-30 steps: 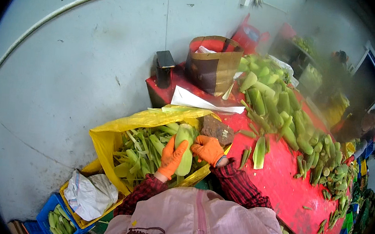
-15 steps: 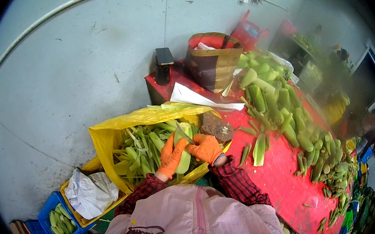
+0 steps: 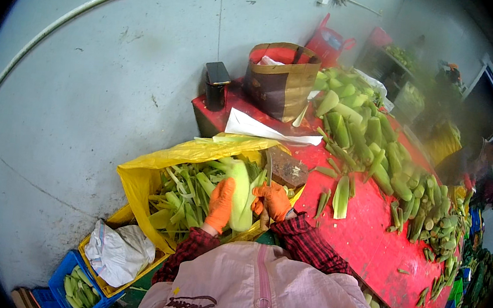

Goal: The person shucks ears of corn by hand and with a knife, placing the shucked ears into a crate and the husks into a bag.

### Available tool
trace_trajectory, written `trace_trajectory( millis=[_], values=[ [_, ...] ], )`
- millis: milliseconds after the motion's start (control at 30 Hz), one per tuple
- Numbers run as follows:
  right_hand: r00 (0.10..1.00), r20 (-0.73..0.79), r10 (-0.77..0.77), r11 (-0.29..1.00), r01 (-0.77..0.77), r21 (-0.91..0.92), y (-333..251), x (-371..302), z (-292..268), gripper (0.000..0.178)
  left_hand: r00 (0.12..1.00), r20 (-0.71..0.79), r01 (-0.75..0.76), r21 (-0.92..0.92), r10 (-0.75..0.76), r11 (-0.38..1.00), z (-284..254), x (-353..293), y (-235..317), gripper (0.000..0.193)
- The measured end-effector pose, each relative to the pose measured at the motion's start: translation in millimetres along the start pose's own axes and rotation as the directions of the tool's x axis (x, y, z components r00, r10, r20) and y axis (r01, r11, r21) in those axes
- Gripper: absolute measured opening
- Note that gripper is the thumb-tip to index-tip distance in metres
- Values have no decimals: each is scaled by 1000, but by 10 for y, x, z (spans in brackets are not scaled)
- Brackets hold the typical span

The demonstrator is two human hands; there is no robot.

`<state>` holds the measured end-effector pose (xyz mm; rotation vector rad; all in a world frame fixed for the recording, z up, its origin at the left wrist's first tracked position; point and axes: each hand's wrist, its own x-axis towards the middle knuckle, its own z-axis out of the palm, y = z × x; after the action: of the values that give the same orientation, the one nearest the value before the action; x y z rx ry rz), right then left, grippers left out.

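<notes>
My left hand [image 3: 220, 204], in an orange glove, grips a plump ear of corn [image 3: 236, 191] in its pale green husk, thick end up. Close by on its right, my gloved right hand [image 3: 274, 202] is closed around a knife [image 3: 269, 167], whose blade points up and away. A strip of husk [image 3: 255, 181] stands off the ear beside the right fingers. Both hands are above a yellow bag [image 3: 147, 168] heaped with stripped husk leaves [image 3: 186, 193]. Behind the knife, a brown block [image 3: 288, 168] rests at the table's near-left corner.
Many husked ears [image 3: 372, 142] are piled along the red table [image 3: 362, 242]. A brown bag [image 3: 283, 83], a phone on a dark holder [image 3: 215, 86] and white paper [image 3: 261, 128] occupy its far end. Yellow [image 3: 121, 219] and blue [image 3: 59, 281] crates stand lower left.
The knife has moved right, off the ear, and its blade now points upward. The ear shows more of its pale side, with a husk strip pulled away.
</notes>
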<state>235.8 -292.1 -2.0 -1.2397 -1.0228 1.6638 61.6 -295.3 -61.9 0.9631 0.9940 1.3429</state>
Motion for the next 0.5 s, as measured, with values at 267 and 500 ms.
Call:
trace_trajectory(
  millis=[267,500],
  values=[
    [1000,1,-19,996,19,-88,-34,-7,-50,29,996,89,24,-160,-10,987,-104,54,-164,64],
    [947,-238,-217,973,230,31,-11,-17,-204,30,969,-185,37,-551,-166,834,-154,198,206,79]
  ],
)
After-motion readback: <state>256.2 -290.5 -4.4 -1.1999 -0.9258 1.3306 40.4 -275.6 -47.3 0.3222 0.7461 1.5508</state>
